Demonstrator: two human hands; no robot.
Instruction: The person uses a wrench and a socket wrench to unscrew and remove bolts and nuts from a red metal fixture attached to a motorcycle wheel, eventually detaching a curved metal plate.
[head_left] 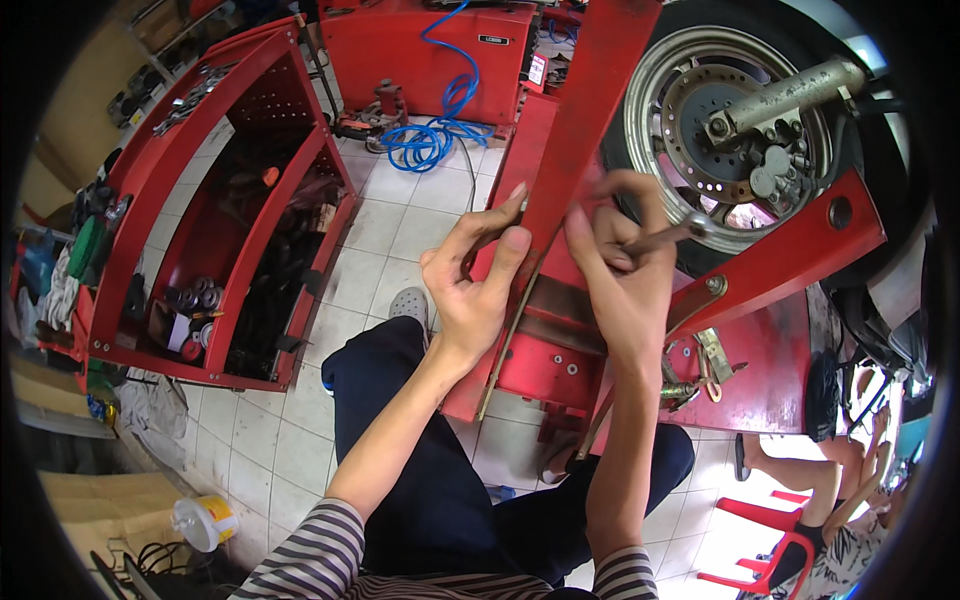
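Smooth painted metal beam (592, 110); dull metal tool (660, 238)

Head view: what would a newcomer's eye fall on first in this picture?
Most striking is the big spoked wheel with its drilled brake disc, at upper right beyond the hands. A red beam slants down from the top middle, with the left hand at its left edge and the right hand to its right, gripping a blurred metal tool. Bright blue hose lies coiled on the tiles, upper left of centre.
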